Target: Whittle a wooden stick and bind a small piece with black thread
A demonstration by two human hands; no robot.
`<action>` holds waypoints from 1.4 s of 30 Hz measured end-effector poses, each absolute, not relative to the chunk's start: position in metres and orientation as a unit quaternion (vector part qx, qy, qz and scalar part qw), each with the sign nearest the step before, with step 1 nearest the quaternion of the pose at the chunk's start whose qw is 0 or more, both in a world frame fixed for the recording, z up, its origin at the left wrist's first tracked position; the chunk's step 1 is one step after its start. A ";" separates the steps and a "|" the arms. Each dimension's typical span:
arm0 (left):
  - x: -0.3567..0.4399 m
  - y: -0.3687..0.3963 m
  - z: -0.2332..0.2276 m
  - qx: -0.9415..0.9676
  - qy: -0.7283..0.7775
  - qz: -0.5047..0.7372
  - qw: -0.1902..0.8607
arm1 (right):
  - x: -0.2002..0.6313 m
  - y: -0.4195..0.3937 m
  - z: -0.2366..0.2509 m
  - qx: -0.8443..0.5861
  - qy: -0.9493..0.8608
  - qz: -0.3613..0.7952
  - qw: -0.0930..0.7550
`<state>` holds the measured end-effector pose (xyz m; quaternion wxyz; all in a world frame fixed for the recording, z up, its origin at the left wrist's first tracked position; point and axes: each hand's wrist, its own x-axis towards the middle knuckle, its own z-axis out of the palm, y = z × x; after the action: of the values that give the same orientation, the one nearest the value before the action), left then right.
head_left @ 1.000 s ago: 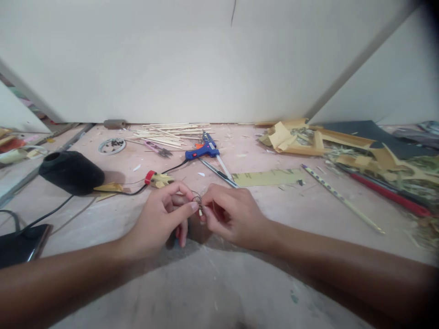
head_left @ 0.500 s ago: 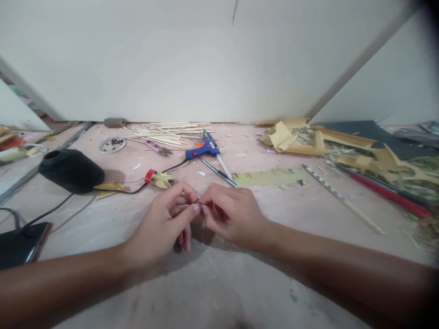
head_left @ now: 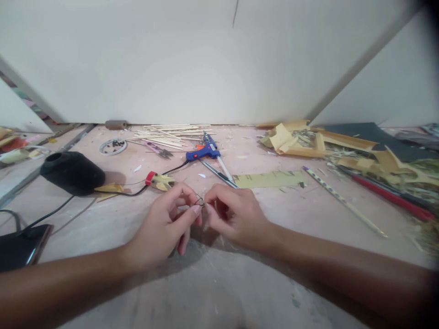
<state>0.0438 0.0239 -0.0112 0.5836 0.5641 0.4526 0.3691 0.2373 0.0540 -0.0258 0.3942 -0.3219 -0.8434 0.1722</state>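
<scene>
A thin dark thread (head_left: 199,200), bent into a small loop, shows between my two hands in the middle of the view. My left hand (head_left: 168,219) pinches it between thumb and forefinger, with the other fingers curled beneath. From the other side, my right hand (head_left: 236,212) has its thumb and fingertips closed at the loop's right end. Just beyond my left fingers lies a pale, spiky little piece with a red band (head_left: 159,180). Its details are too blurred to make out. A large black thread spool (head_left: 73,172) rests on its side to the left.
A blue glue gun (head_left: 203,152) lies ahead, its cord running left. Behind it are thin wooden sticks (head_left: 164,136), pink snips (head_left: 159,150) and a dish of dark bits (head_left: 112,146). A patterned pencil (head_left: 343,201), a red cutter (head_left: 391,194) and torn cardboard (head_left: 288,139) lie right.
My right fingertips have drawn slightly right and apart from the left ones. More of the dark loop shows between the hands.
</scene>
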 end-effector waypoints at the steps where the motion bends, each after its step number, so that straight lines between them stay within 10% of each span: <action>1: 0.043 0.024 -0.011 0.562 0.451 0.369 0.586 | 0.237 0.054 -0.026 -0.320 -0.843 0.173 0.396; 42: 0.042 0.029 -0.012 0.547 0.450 0.378 0.596 | 0.237 0.054 -0.024 -0.298 -0.855 0.096 0.414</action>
<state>0.0417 0.0288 -0.0125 0.5958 0.5473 0.4504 0.3777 0.2370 0.0545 -0.0240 0.4136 -0.2979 -0.8549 0.0964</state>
